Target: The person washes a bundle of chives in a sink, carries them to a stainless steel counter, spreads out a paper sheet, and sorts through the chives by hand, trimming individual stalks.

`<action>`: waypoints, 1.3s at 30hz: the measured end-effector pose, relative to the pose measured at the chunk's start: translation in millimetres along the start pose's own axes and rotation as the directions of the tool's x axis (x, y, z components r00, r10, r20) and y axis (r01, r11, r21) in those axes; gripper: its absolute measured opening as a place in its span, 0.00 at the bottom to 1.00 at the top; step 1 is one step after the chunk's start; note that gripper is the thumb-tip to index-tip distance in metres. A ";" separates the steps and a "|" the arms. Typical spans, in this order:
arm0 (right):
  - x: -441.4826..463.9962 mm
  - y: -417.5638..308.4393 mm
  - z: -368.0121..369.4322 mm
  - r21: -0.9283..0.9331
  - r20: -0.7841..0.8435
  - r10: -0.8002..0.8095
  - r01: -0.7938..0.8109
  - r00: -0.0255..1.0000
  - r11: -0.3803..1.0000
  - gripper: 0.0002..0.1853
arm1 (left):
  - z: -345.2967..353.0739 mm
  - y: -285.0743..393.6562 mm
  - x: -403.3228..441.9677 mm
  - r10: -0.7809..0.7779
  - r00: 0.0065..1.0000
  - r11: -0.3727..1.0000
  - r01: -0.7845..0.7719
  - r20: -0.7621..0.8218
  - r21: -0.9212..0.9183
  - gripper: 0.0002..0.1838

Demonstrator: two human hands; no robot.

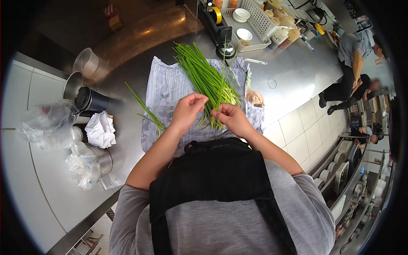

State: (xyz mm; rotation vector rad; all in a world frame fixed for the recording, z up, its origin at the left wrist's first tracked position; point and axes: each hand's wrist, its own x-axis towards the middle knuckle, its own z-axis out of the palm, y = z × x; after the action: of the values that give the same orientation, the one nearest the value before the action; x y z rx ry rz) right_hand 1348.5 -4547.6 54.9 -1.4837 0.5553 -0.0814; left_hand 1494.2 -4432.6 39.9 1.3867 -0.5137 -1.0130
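A large bunch of long green chives [197, 68] lies on spread newspaper [163, 83], its pale ends towards my right hand. My right hand [233, 120] is closed in a pinch on a few chive stalks [222, 80], which stick up away from me over the bunch. Just left of it, my left hand [190, 111] has thumb and fingertips pressed together above the near edge of the bunch. Whatever is between those fingertips is too small to make out. Some loose chives [148, 114] lie apart at the newspaper's left side.
Behind the newspaper stand a tape dispenser [214, 27], a service bell [226, 50] and a basket [259, 23] near sauce bottles [287, 36]. A black cup [91, 100], plastic bags [44, 127] and paper slips [100, 129] sit left. Other people [355, 51] are at the right.
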 end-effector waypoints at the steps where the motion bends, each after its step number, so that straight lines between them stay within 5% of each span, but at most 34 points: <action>1: 0.0 1.0 -1.6 -0.014 0.011 0.034 -0.034 0.999 0.999 0.07 | -9.2 -2.3 2.0 -0.101 0.993 0.970 0.087 0.054 0.226 0.07; 2: -0.1 1.0 -1.8 -0.014 0.012 0.034 -0.033 0.999 0.999 0.07 | -11.3 -2.1 0.9 -0.101 0.993 0.970 0.086 0.053 0.226 0.07; 4: 0.2 1.3 -0.6 -0.040 -0.011 -0.001 0.000 1.000 0.999 0.07 | -13.9 -1.8 -2.5 0.127 0.990 0.746 -0.133 0.056 0.652 0.12; 5: 1.1 3.3 0.0 -0.040 -0.009 -0.001 0.001 1.000 0.999 0.07 | -11.9 -1.0 -2.5 0.128 0.990 0.746 -0.132 0.055 0.653 0.12; 7: 2.6 8.7 1.2 -0.091 -0.018 -0.018 0.016 1.000 0.996 0.07 | -0.9 0.4 -0.7 0.371 0.927 0.834 -0.359 0.058 0.418 0.18; 8: 2.5 7.5 1.9 -0.092 -0.017 -0.018 0.016 1.000 0.996 0.07 | 2.3 -0.1 1.5 0.371 0.927 0.834 -0.359 0.056 0.418 0.18; 10: 2.8 2.8 4.3 -0.336 -0.017 0.089 -0.089 0.996 0.938 0.07 | 8.6 -1.5 6.5 0.134 0.973 0.974 -0.164 0.188 0.156 0.21; 12: 1.4 0.0 9.3 -0.338 0.005 0.078 -0.072 0.997 0.938 0.07 | 17.7 4.4 4.1 0.117 0.976 0.986 -0.136 0.186 0.094 0.19; 14: -0.5 -0.3 10.9 -0.339 0.021 0.066 -0.055 0.998 0.939 0.07 | 20.0 7.2 5.6 -0.067 0.984 0.945 0.115 0.164 -0.307 0.15; 15: -0.6 0.8 10.7 -0.248 0.022 -0.002 0.007 1.000 0.969 0.06 | 23.6 11.8 4.5 -0.018 0.994 0.929 0.056 0.108 -0.365 0.13; 17: 2.1 3.3 5.1 -0.152 0.011 -0.074 0.075 0.997 0.985 0.06 | 13.7 17.5 1.0 -0.036 0.992 0.954 0.069 0.118 -0.293 0.13; 19: 7.5 5.4 -14.2 -0.110 -0.270 -0.205 0.182 0.941 0.977 0.04 | 7.4 22.8 -6.8 -0.068 0.993 0.976 0.086 0.096 -0.200 0.13; 21: 10.9 -7.6 -32.2 -0.278 -0.465 -0.392 0.289 0.794 0.916 0.03 | 0.2 20.5 -13.8 -0.085 0.993 0.983 0.097 0.080 -0.155 0.13; 24: 10.6 -55.9 -40.6 -0.757 -0.176 -0.839 0.474 0.514 0.449 0.09 | -7.6 15.1 -23.1 -0.104 0.993 0.993 0.107 0.054 -0.058 0.12; 25: 13.4 -65.3 -42.5 -0.758 -0.182 -0.839 0.469 0.513 0.452 0.09 | -7.9 13.5 -25.2 -0.102 0.994 0.995 0.103 0.048 -0.008 0.12; 27: 21.2 -77.0 -47.7 -0.901 0.192 -0.854 0.432 0.484 0.042 0.12 | -7.7 11.8 -29.6 -0.100 0.994 0.995 0.098 0.045 0.031 0.12; 30: 35.4 -72.5 -52.3 -0.881 0.273 -0.837 0.472 0.474 -0.020 0.12 | -9.6 8.9 -33.1 -0.076 0.997 0.993 0.073 0.032 0.089 0.13; 31: 38.2 -68.7 -50.3 -0.878 0.276 -0.838 0.477 0.471 -0.021 0.12 | -11.0 7.5 -34.3 -0.060 0.998 0.993 0.056 0.028 0.108 0.13; 33: 43.0 -63.3 -44.7 -0.750 0.077 -0.815 0.572 0.574 0.332 0.09 | -14.2 4.5 -36.7 -0.032 0.999 0.981 0.030 0.009 0.189 0.13; 34: 44.1 -64.0 -42.0 -0.747 0.083 -0.815 0.577 0.574 0.331 0.09 | -15.4 3.6 -38.0 -0.005 1.000 0.962 0.005 0.000 0.272 0.13; 35: 44.5 -65.8 -38.8 -0.417 -0.195 -0.632 0.520 0.750 0.745 0.08 | -16.9 3.7 -39.6 -0.005 1.000 0.963 0.006 -0.005 0.269 0.13; 36: 44.8 -66.7 -37.1 0.045 -0.331 -0.309 0.342 0.892 0.939 0.07 | -18.2 4.0 -41.3 -0.016 1.000 0.949 0.022 -0.022 0.314 0.15; 38: 49.1 -69.7 -37.6 0.092 -0.369 -0.317 0.374 0.874 0.923 0.06 | -19.5 2.3 -44.6 -0.028 0.999 0.933 0.040 -0.038 0.358 0.16; 39: 48.3 -74.6 -36.0 -0.257 -0.295 -0.517 0.454 0.803 0.853 0.07 | -20.0 0.4 -45.8 -0.012 0.999 0.925 0.027 -0.042 0.380 0.15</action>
State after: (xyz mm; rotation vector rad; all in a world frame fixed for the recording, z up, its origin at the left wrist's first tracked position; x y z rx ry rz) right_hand 1397.3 -4607.2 112.0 -1.7713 0.4591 -0.7402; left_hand 1487.2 -4383.8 48.6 1.7551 -0.6953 -0.9308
